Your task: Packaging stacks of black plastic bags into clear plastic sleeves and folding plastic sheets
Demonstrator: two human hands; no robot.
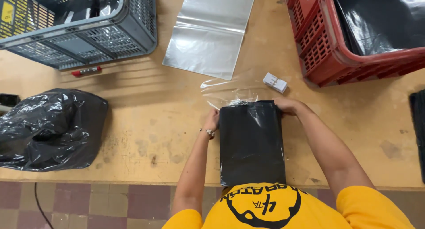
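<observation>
A flat black folded item inside a clear plastic bag (pixel 251 140) lies on the wooden table (pixel 146 118) right in front of me. The bag's open clear end (pixel 226 91) extends past the item's far edge, crumpled. My left hand (pixel 212 121), a bracelet on its wrist, grips the package at its far left corner. At the far right corner my right hand (pixel 287 106) holds the package's top edge. Both arms run along the package's sides.
A stack of clear plastic bags (pixel 208 32) lies further back. A grey crate (pixel 79 25) stands back left, a red crate (pixel 327 43) with black wrapped items back right. A full black sack (pixel 48 129), a red marker (pixel 86 71) and a small white box (pixel 275 82) lie nearby.
</observation>
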